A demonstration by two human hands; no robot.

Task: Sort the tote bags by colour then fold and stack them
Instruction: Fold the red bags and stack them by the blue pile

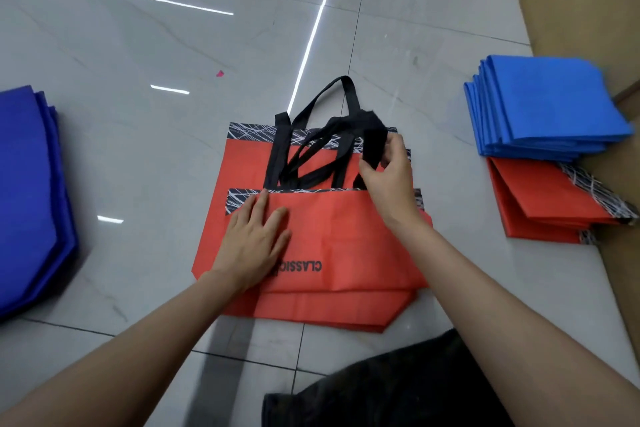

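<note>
Red bag [346, 239] pressed flat by open left hand [254, 239]; strap [372, 146] at 12 o'clock pinched by right hand [389, 180].

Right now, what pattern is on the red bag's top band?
The band is black with white crisscross lines; the head view shows it.

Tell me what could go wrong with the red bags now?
The black handles look tangled, so the right hand pulling one might drag the others along. If the left hand lifts off, the top red bag could slide off the bags beneath and spoil the pile.
</note>
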